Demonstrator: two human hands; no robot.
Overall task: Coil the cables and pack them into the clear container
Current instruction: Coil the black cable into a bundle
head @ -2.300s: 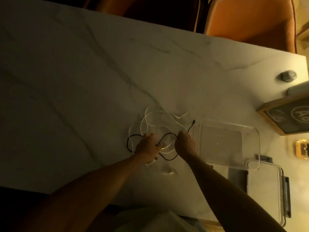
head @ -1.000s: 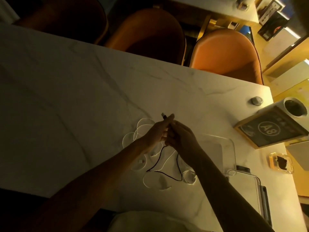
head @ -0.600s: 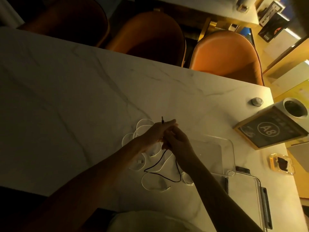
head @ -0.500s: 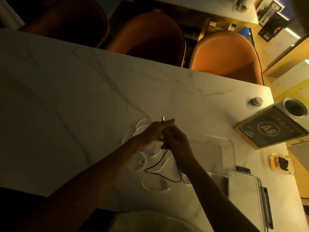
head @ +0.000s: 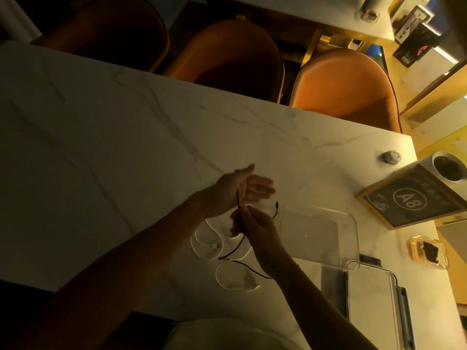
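- Dim, warm light falls across a white marble desk [head: 126, 137], with three orange chairs [head: 346, 87] tucked in along its far edge.
- Left hand [head: 242, 188] is raised over the middle of the desk, palm turned up, fingers straight and released; a black cable [head: 237, 200] runs across the base of its palm.
- Right hand [head: 255, 223] sits just beside and below the left one, fingers pinching that black cable. From the pinch the cable drops to the desk and trails under the right wrist; its short free end with a plug (small, hard to make out) curves up toward the container.
- White cable [head: 207, 246] lies in loose loops on the desk beneath both hands, uncoiled, one connector showing inside a loop.
- Clear container [head: 348, 223] rests on the desk just right of the hands, nothing visible in it.
- Clear lid [head: 374, 299], with dark clips along its side, lies near the container's near corner.
- Far right: a wood-framed sign [head: 409, 200] marked "A8", a white cup [head: 447, 168] touching its far edge, a small grey knob [head: 391, 156] and an amber glass dish [head: 429, 251].
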